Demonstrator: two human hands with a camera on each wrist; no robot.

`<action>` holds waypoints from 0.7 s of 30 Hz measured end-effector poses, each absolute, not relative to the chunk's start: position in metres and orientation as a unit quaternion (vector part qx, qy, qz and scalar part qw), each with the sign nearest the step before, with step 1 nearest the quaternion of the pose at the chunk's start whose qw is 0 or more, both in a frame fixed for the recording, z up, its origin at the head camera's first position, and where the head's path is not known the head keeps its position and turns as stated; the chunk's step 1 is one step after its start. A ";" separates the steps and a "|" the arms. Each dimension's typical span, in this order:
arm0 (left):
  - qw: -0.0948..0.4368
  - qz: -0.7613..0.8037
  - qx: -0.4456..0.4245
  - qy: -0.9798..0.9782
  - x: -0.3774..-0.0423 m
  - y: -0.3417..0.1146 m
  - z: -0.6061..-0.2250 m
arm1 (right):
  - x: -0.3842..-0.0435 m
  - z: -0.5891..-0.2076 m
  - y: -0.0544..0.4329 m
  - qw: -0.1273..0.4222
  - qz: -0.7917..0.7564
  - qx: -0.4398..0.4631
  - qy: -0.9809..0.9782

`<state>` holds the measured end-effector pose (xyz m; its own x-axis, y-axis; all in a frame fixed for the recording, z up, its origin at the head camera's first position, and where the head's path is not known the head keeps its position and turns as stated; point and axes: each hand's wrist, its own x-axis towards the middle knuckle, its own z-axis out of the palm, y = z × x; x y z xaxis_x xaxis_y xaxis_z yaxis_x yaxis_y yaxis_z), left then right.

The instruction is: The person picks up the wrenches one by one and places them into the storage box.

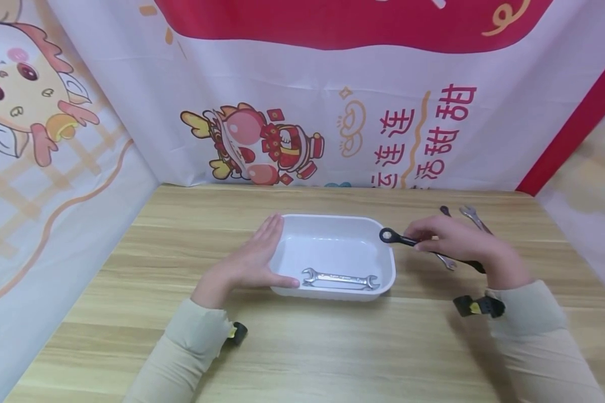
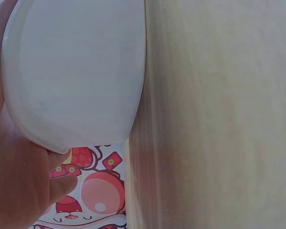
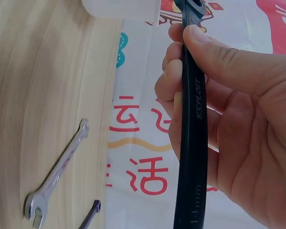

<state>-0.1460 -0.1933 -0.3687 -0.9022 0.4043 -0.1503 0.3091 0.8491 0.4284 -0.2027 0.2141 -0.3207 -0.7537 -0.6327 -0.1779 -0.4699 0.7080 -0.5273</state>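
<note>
My right hand (image 1: pixel 446 238) pinches a long black ratchet wrench (image 3: pixel 193 129) between thumb and fingers, lettered EXPLOIT and 14mm. Its ring end overlaps the right rim of a white plastic tray (image 1: pixel 333 219) in the head view. Spread along the tray's left end is my left hand (image 1: pixel 254 260), thumb over the near rim and fingers at the far left corner. The left wrist view shows fingertips (image 2: pixel 62 186) right at the rim. Inside the tray, a silver double open-end wrench (image 1: pixel 340 278) lies along the near wall.
On the wooden table (image 1: pixel 333 347), right of the tray, lie a silver wrench (image 1: pixel 470 211), a dark-ended wrench (image 1: pixel 445 210) and another silver wrench end (image 1: pixel 448 262), partly hidden by the right hand. A printed cloth (image 1: pixel 302 78) hangs along the table's back edge.
</note>
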 end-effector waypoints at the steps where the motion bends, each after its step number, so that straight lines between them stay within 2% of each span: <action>1: 0.119 0.201 0.187 0.954 -0.146 -0.193 -0.369 | -0.203 -0.321 0.213 0.177 -0.235 -0.306 0.906; 7: 0.121 0.200 0.185 0.955 -0.145 -0.193 -0.367 | -0.204 -0.321 0.204 0.187 -0.237 -0.307 0.902; 21: 0.115 0.200 0.188 0.955 -0.146 -0.194 -0.369 | -0.203 -0.317 0.179 0.168 -0.235 -0.331 0.898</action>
<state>-0.1456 -0.1944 -0.3693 -0.9029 0.4045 -0.1451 0.3124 0.8497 0.4248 -0.2031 0.1793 -0.3173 -0.7241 -0.6743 -0.1451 -0.5163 0.6694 -0.5341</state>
